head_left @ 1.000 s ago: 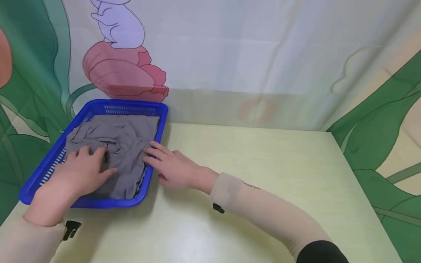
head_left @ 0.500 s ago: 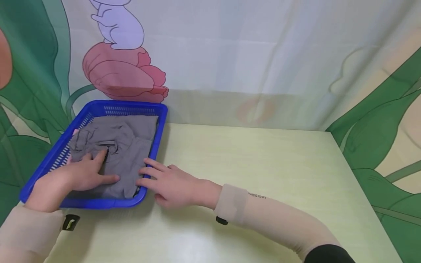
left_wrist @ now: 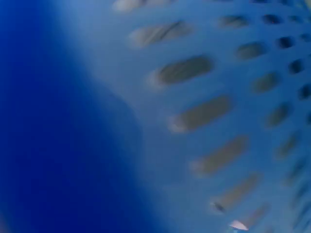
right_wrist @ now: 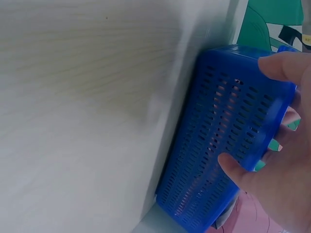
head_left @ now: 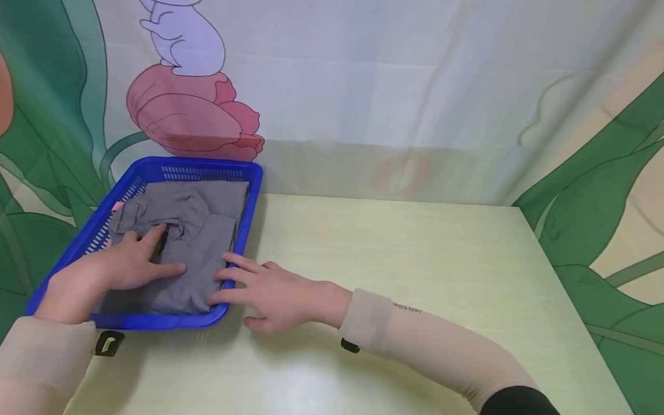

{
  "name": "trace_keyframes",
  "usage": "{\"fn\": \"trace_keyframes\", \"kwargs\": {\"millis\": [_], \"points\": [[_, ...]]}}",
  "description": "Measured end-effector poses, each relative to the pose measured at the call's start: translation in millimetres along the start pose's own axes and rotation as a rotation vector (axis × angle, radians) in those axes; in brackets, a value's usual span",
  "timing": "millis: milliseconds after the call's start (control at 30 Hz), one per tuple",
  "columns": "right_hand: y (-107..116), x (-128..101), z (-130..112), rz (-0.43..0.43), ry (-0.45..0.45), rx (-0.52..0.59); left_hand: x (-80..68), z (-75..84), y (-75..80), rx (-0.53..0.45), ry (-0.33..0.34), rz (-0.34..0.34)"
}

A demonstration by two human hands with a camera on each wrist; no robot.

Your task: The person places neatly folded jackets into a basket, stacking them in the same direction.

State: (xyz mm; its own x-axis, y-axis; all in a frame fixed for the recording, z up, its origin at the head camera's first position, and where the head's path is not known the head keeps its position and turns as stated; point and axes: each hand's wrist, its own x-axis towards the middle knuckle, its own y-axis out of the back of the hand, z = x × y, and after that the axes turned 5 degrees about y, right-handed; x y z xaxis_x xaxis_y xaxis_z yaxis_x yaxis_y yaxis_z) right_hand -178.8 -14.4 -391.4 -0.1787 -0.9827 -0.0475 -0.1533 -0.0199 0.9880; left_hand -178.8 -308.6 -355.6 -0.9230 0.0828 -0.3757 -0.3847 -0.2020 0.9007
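Observation:
A grey folded cloth garment (head_left: pixel 207 236) lies inside a blue plastic basket (head_left: pixel 161 321) at the table's left. My left hand (head_left: pixel 121 265) rests on the garment's near left part, fingers and thumb spread; some fingertips are hidden in its folds. Across the basket's right rim lie the spread fingers of my right hand (head_left: pixel 280 297), their tips touching the rim and the garment's edge. In the right wrist view, the thumb (right_wrist: pixel 233 170) stands out over the basket's slotted outer wall (right_wrist: pixel 218 126). The left wrist view holds only the blurred slotted basket wall (left_wrist: pixel 160 111).
The pale table (head_left: pixel 404 276) extends to the right of the basket. Behind it hangs a printed curtain (head_left: pixel 363 98), close to the basket's far rim. A bit of pink (head_left: pixel 117 206) shows at the garment's left, against the basket wall.
My right hand has slid along the basket's right rim towards me. My left hand has shifted slightly left, and the garment's left edge has moved right, uncovering a bit of pink.

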Motion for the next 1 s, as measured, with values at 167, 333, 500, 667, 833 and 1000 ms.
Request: {"fn": "trace_keyframes", "kwargs": {"millis": [167,333,500,667,833,1000], "points": [[1.6,1.9,-1.4,-0.005,0.003,0.016,6.6,4.0,9.7,0.015,-0.007,0.024],[2.3,2.9,-3.0,-0.007,0.016,0.013,4.4,3.8,13.6,0.032,-0.048,-0.03],[2.3,4.3,-3.7,0.001,0.029,0.03,-10.1,4.5,26.3,0.041,-0.161,-0.051],[6.5,6.3,-3.8,-0.013,0.025,0.048,-11.3,9.5,44.1,0.089,-0.166,-0.013],[12.3,10.3,-5.6,-0.022,0.003,0.03,11.1,4.8,45.9,0.053,-0.1,-0.041],[13.2,15.7,-8.4,-0.03,0.032,0.051,31.2,-3.3,40.1,-0.004,-0.049,-0.139]]}}
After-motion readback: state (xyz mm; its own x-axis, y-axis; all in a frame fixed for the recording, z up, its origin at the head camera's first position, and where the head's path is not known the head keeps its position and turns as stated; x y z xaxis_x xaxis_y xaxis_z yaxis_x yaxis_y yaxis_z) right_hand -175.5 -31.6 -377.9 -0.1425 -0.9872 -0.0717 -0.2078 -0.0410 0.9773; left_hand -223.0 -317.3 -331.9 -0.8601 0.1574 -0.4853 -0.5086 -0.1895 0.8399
